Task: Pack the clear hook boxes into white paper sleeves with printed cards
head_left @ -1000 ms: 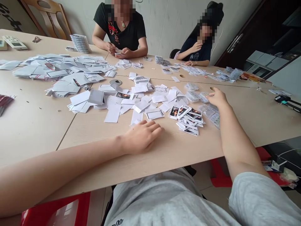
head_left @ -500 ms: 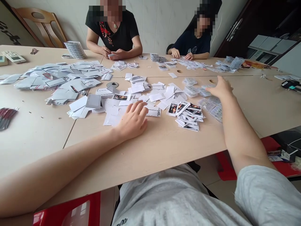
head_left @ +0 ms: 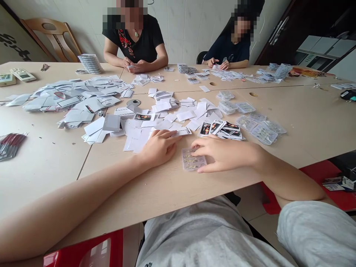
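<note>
A clear plastic box with small gold-coloured pieces in rows lies near the table's front edge. My right hand reaches over its right side, fingertips on the box and fingers apart. Just left of it, my left hand rests on the table, its fingers extended to the edge of the white cards. Beyond my right hand is a pile of black-printed cards, partly covered by that hand. More clear boxes lie to the right.
A large heap of white packets covers the left of the table. A roll of tape lies behind the cards. Two people sit across the table, their hands on small items. Stacked packs stand at the back left.
My right hand has come from the clear boxes on the right to the front middle, where a clear box now lies under its fingers. My left hand has barely moved.
</note>
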The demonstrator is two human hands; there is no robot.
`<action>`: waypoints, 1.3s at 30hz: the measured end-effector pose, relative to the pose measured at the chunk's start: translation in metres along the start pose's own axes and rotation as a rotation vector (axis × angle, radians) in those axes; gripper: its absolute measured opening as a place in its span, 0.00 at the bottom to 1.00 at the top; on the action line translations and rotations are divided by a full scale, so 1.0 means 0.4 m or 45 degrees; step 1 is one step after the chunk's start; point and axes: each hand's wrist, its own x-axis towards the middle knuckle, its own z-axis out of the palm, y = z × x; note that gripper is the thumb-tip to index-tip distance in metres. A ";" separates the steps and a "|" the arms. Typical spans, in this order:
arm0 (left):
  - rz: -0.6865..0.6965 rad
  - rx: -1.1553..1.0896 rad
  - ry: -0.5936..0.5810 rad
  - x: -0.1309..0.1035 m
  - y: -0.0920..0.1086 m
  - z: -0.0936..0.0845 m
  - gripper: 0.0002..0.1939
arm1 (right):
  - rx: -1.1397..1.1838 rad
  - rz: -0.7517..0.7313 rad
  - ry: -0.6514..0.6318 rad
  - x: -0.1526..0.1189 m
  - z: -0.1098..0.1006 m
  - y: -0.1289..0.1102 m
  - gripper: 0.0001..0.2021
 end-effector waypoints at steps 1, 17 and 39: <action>0.001 -0.014 0.023 -0.001 0.000 0.001 0.19 | 0.013 -0.015 0.019 0.005 0.008 -0.003 0.18; 0.047 -0.331 0.603 -0.021 0.034 -0.002 0.06 | 1.675 0.390 0.350 0.081 0.008 0.094 0.12; -0.567 -1.285 0.551 0.011 0.002 0.001 0.15 | 1.175 0.141 0.395 0.069 -0.002 0.076 0.10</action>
